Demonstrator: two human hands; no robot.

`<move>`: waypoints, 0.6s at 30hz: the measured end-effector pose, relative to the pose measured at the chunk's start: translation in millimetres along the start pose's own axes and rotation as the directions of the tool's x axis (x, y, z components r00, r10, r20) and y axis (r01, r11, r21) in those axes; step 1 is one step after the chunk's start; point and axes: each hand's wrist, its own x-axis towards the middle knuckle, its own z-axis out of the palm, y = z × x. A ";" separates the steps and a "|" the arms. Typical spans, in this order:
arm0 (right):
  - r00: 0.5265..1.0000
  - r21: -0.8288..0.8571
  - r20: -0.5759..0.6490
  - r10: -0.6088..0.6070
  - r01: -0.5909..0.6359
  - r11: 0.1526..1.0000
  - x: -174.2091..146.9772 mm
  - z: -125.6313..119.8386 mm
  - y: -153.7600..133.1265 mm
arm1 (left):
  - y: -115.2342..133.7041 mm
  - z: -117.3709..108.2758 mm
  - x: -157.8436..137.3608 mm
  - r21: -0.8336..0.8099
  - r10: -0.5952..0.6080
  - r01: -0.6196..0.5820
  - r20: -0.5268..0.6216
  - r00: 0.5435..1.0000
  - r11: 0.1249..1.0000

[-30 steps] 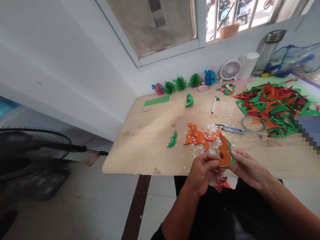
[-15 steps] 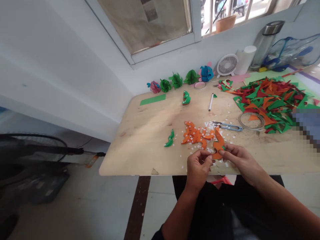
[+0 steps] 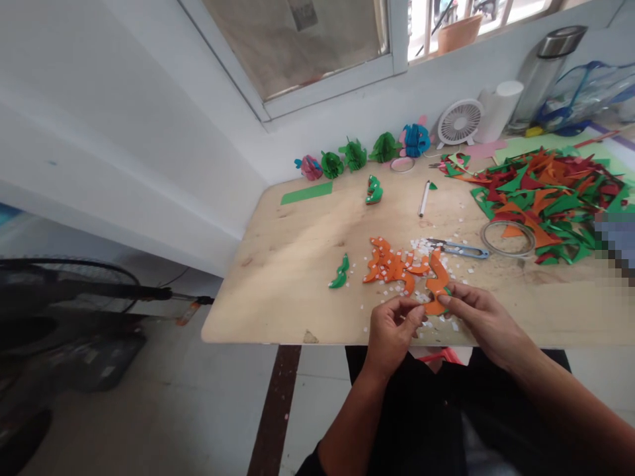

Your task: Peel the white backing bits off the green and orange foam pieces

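Between my two hands, just above the table's front edge, is a wavy orange paper cutout with some green showing at its right edge. My left hand pinches its lower left end between thumb and fingers. Closed on its right side, my right hand has the thumb on top. Beyond the hands lies a pile of orange paper cutouts dotted with small white squares. White paper bits are scattered around it. A green paper cutout rests to the left, and a green stack farther back.
Blue thread snips and a tape roll lie right of the pile. A heap of coloured scraps covers the right side. A pen, folded paper figures, a small fan and a bottle stand or lie farther back.
The view has shifted slightly, so the table things sit a little differently in frame. Both hands keep their hold on the orange cutout, almost unmoved.
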 end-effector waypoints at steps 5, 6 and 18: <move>0.988 -0.066 0.039 -0.148 0.150 0.986 -0.4 0.9 -1.0 | 2.3 8.3 -2.0 -0.070 0.000 -0.004 -0.059 0.998 0.998; 0.986 -0.064 0.054 -0.160 0.164 0.984 -1.0 1.3 -1.7 | 2.0 9.0 -2.2 -0.072 0.002 -0.007 -0.067 0.998 0.997; 0.987 -0.061 0.004 -0.160 0.159 0.985 -0.7 8.5 -5.5 | -7.6 15.8 -10.4 0.238 0.224 -0.178 -0.181 0.958 0.955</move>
